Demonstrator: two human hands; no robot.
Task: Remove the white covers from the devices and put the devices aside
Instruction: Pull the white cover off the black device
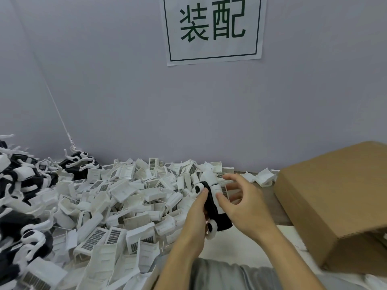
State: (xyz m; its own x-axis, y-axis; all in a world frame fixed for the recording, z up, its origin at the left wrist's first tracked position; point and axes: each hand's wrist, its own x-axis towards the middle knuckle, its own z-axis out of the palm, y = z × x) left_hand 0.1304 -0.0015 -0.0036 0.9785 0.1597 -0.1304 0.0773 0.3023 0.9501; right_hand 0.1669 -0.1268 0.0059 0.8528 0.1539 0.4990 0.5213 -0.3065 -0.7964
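Black-and-white devices (25, 185) heap at far left, beside a white covers (117, 206) pile. The left hand (193, 218) grips a black device (211, 206); the right hand (245, 204) apparently pinches its white cover (218, 192). A cardboard box (335, 197) sits rightmost.

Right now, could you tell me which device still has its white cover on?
The black device held between both hands; its white cover is still attached, unlike the bare ones piled far left.
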